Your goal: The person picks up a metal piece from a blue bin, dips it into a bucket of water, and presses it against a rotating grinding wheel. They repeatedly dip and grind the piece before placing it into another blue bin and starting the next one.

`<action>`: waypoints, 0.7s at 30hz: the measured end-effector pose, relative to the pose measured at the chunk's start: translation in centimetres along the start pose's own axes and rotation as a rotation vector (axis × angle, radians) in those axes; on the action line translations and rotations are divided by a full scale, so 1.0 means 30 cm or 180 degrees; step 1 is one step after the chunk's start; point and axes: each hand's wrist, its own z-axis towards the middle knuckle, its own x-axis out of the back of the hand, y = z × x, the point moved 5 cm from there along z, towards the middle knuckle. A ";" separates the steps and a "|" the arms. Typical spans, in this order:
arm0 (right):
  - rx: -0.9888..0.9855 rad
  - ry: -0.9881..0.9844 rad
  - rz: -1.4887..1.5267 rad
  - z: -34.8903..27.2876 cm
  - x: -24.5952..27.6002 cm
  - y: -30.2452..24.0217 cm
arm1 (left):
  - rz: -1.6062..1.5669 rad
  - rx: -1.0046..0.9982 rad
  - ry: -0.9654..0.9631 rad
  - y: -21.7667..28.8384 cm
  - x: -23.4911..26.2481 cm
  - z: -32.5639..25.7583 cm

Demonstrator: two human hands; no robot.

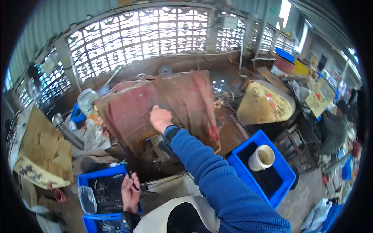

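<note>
My right hand point(160, 118) reaches forward with its fingers closed against a worn reddish-brown cloth point(182, 91). It seems to grip a fold, though the fingertips are partly hidden. The cloth drapes over something bulky, and a dark, wet-looking hollow point(159, 161) shows below its near edge. Low at the left, my left hand point(130, 194) is palm up with curled fingers around a thin dark piece point(134, 186) whose kind I cannot make out. Beside that hand stands a blue bin point(101, 171) with dark, slender pieces in it and a clear plastic tub point(88, 200) at its side.
To the right, a blue crate point(285, 165) holds a cream-coloured bucket point(261, 158). Behind it is a stained, yellowish rounded block point(264, 103). A metal cylinder point(68, 132) and a clear jar point(88, 100) are at the left. Another blue bin point(91, 223) sits at the lower left.
</note>
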 end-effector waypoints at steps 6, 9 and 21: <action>0.0292 -0.0095 -0.0295 -0.028 -0.013 0.024 | 0.1001 0.0069 -0.0359 -0.025 -0.081 -0.104; 0.0379 0.0050 -0.0311 -0.058 -0.008 0.055 | 0.1349 0.0166 -0.0607 -0.013 -0.061 -0.097; 0.1412 0.0232 0.0422 -0.601 0.086 0.271 | 0.1805 -0.0125 -0.0980 0.003 -0.237 0.050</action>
